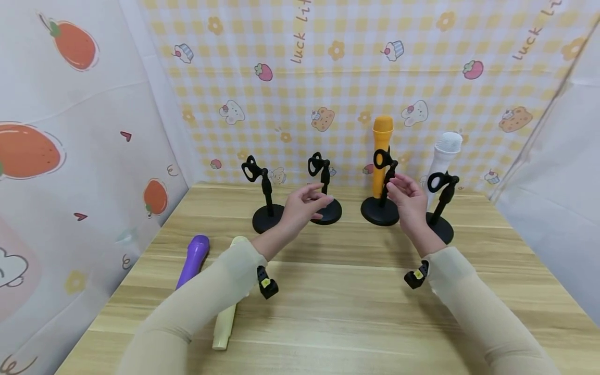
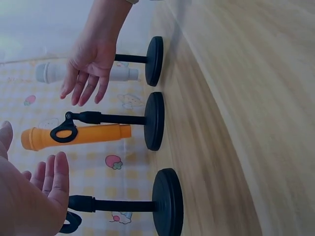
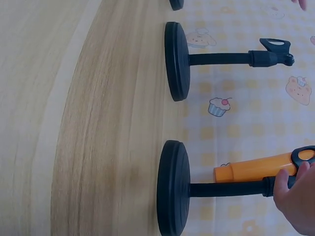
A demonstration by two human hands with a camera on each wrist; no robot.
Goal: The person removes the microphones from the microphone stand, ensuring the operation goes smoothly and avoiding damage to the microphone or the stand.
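Note:
My left hand hovers in front of the second black microphone stand, fingers loosely extended and holding nothing. My right hand is beside the pole of the third stand; in the left wrist view its relaxed fingers appear apart from that pole. Behind the third stand's ring clip, an orange microphone stands upright; whether the clip holds it I cannot tell. A white microphone leans upright behind the rightmost stand, partly hidden by it and my right hand.
The leftmost black stand has its ring clip tilted up. A purple microphone and a pale yellow microphone lie on the wooden table at left, partly covered by my left sleeve. A checked cloth hangs behind.

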